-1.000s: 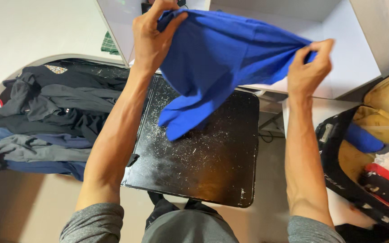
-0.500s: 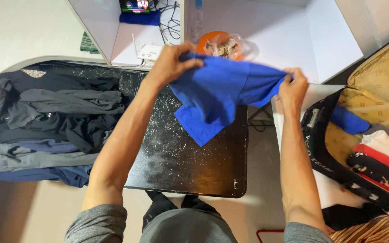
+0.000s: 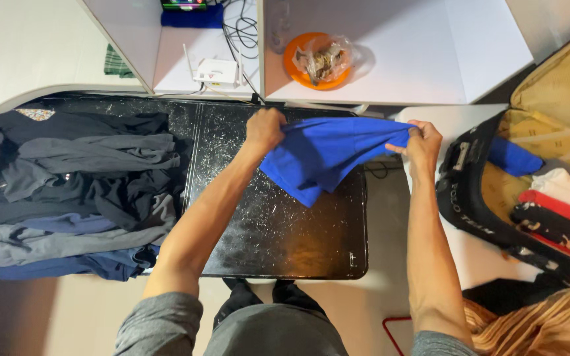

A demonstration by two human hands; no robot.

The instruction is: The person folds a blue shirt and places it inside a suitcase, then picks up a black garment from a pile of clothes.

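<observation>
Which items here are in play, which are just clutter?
In play:
left hand
right hand
bright blue cloth garment, stretched between both hands
scratched black tabletop
open suitcase with folded clothes
heap of dark clothes

Lying about:
orange plate with plastic bag
white router

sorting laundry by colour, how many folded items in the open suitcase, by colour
In the open suitcase:
blue roll: 1
white piece: 1
red piece: 1
black patterned piece: 1
Total: 4 in view
</observation>
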